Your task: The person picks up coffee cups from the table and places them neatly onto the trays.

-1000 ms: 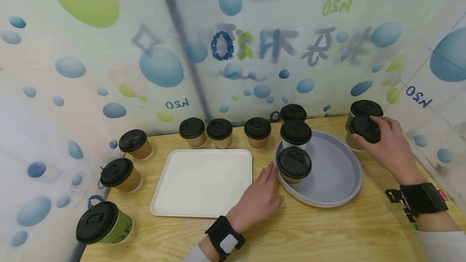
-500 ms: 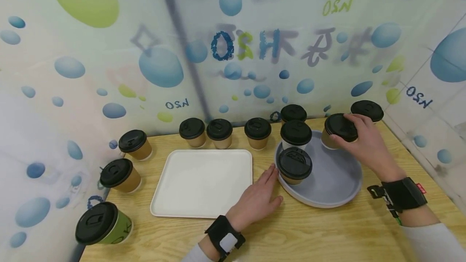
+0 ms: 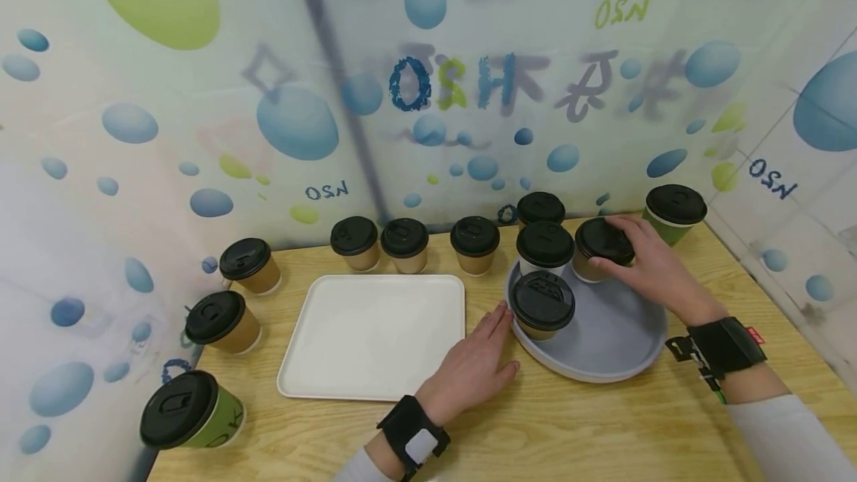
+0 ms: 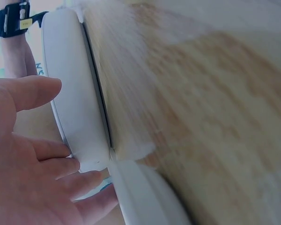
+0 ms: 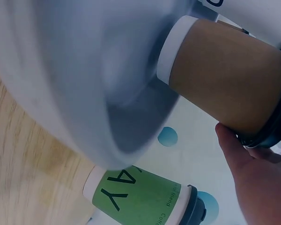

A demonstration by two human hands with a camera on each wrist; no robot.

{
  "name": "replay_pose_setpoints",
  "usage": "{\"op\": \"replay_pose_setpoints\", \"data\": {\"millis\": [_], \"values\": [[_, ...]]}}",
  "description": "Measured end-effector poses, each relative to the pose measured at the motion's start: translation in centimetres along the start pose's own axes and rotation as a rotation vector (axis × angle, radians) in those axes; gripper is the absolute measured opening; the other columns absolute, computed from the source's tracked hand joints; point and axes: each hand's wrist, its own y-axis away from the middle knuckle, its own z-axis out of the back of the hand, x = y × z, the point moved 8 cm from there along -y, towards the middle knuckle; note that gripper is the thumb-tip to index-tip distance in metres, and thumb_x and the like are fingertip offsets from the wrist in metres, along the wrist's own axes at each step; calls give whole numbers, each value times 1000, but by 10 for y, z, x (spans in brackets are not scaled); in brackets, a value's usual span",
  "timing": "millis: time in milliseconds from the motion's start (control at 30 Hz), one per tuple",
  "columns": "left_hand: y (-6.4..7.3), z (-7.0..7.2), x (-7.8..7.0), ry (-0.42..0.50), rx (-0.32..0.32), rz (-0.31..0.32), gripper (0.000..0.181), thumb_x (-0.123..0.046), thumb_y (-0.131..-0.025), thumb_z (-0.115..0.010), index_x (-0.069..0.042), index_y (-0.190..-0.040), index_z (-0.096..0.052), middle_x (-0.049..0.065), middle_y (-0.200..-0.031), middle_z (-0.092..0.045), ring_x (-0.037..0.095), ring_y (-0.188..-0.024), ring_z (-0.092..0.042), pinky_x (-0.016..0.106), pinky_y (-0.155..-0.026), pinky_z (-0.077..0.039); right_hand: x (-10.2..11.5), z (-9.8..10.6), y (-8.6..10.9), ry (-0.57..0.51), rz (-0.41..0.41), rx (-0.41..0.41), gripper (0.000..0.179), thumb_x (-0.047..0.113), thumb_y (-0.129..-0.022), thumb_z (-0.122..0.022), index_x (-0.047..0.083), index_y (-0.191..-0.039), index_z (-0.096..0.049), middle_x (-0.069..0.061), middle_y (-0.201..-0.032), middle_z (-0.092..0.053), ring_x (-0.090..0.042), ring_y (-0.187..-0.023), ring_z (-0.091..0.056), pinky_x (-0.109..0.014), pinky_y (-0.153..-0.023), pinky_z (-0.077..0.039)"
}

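My right hand (image 3: 652,274) grips a brown paper coffee cup (image 3: 605,242) by its black lid, thumb and fingers on either side. The cup stands upright at the back of the round grey tray (image 3: 612,337); whether its base touches the tray I cannot tell. Just left of it on the tray are a white coffee cup (image 3: 544,245) and, nearer, another brown coffee cup (image 3: 542,305), both black-lidded. My left hand (image 3: 469,363) has its fingers extended, their tips touching the round tray's left rim. In the left wrist view its thumb (image 4: 40,91) is spread from the fingers.
A white rectangular tray (image 3: 375,341) lies left of the round one. Several lidded cups line the back wall and left edge, including a green cup (image 3: 194,411) at front left. Another green cup (image 3: 672,214) stands at the back right corner.
My right hand has carried the brown cup leftward from beside the back right green cup onto the round tray, close to the white cup. The left hand stays at the tray rim.
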Motion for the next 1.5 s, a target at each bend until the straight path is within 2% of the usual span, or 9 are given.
{"op": "replay_pose_setpoints", "data": {"millis": [400, 1000, 1200, 1500], "values": [[-1, -1, 0, -12, -1, 0, 74, -33, -103, -63, -1, -161, -31, 14, -170, -21, 27, -154, -29, 36, -121, -32, -3, -8, -2, -7, -19, 60, 87, 37, -92, -80, -6, -154, -37, -34, -152, -35, -56, -138, -36, -72, -105, -34], [-1, -2, -1, -27, -11, -21, 74, -32, -103, -62, 1, -161, -30, 15, -170, -21, 24, -155, -27, 35, -121, -30, -10, -13, -2, 10, -51, 96, 86, 43, -94, -76, -3, -156, -36, -34, -155, -35, -56, -139, -36, -71, -106, -34], [0, -2, -2, -34, -11, -24, 74, -33, -104, -62, 1, -161, -30, 15, -170, -20, 26, -154, -29, 36, -120, -33, -10, -14, -2, 6, -47, 99, 85, 42, -95, -76, -3, -156, -35, -34, -156, -34, -57, -139, -36, -71, -106, -35], [0, -3, 0, -19, -5, -13, 74, -33, -104, -62, 0, -162, -29, 14, -171, -20, 27, -153, -30, 37, -119, -34, -11, -14, 0, -37, -35, 83, 95, 40, -95, -77, 0, -162, -24, -35, -161, -25, -58, -143, -29, -75, -107, -31]]}}
